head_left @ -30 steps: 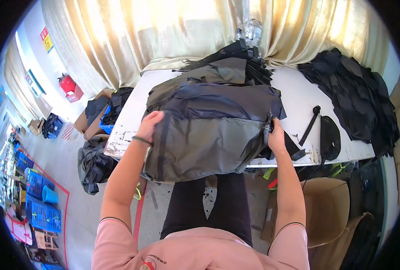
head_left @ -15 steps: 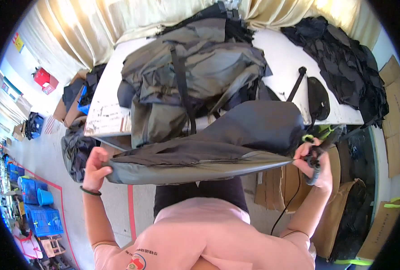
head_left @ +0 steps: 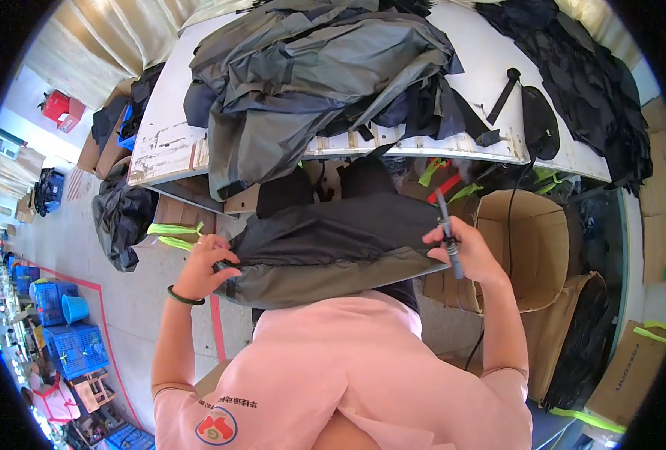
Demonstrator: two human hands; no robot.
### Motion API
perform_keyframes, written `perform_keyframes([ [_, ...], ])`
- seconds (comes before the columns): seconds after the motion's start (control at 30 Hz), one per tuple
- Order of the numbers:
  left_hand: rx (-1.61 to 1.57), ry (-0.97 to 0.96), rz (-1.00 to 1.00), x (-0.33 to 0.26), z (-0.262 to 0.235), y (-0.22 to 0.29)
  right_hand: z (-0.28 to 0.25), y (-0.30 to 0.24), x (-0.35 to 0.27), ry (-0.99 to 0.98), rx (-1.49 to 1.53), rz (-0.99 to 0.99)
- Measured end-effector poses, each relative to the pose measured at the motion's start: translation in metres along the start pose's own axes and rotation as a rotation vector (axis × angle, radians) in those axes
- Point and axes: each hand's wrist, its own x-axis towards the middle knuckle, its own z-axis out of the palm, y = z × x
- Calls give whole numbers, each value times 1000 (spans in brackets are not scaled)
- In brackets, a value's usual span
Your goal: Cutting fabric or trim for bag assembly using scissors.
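The person wears a pale pink short-sleeved shirt (head_left: 348, 367) whose sleeves end above the elbows, leaving both forearms bare. Low on the shirt's left side sits a round badge (head_left: 217, 426) in red, green and blue, with a short line of small dark lettering above it. A thin dark green band (head_left: 183, 298) circles the wrist of the left hand (head_left: 202, 266); the right hand (head_left: 464, 251) and its wrist carry nothing worn.

Garment workshop: grey and black jackets (head_left: 318, 67) heaped across the white tabletop (head_left: 160, 146), cardboard boxes (head_left: 528, 240) below, blue crates (head_left: 70, 337) on the floor.
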Motion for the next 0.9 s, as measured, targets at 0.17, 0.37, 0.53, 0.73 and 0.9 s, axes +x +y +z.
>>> perform_keyframes([
  [0.17,-93,-75,44,5,5,-6,30,19,31,-146,-163,-89],
  [0.37,-665,-121,-292,-1,5,-29,20,28,52,-182,-110,-98],
  [0.53,-793,-151,-353,12,20,-42,-1,35,63,-196,-31,32],
  [0.73,-791,-382,-196,24,24,-36,-7,24,64,-77,-387,-46],
  [0.9,-943,-268,-291,23,18,-11,36,-49,77,-73,-764,-162],
])
